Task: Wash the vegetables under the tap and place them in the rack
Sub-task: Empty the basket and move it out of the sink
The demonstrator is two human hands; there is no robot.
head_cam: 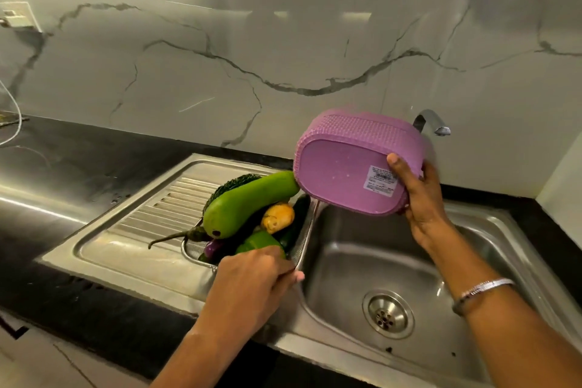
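The right hand [419, 198] grips a pink plastic basket [352, 164], thumb on its base near a white label [381, 181], and holds it tipped over above the steel sink [441, 261], its bottom facing the camera. A thin stream of water runs from its lower edge. The left hand [252, 280] curls around the rim of a metal mesh rack [304, 242] that sits on the drainboard [151, 214] at the sink's left edge. The rack holds the vegetables: a long green gourd [245, 201] on top, a bitter gourd [230, 186] behind it, a yellowish potato [277, 217], a green capsicum [258, 244], a purple brinjal [212, 247] and a dark chilli [182, 235]. The tap [433, 121] juts out behind the basket. The black desk [78, 151] surrounds the sink.
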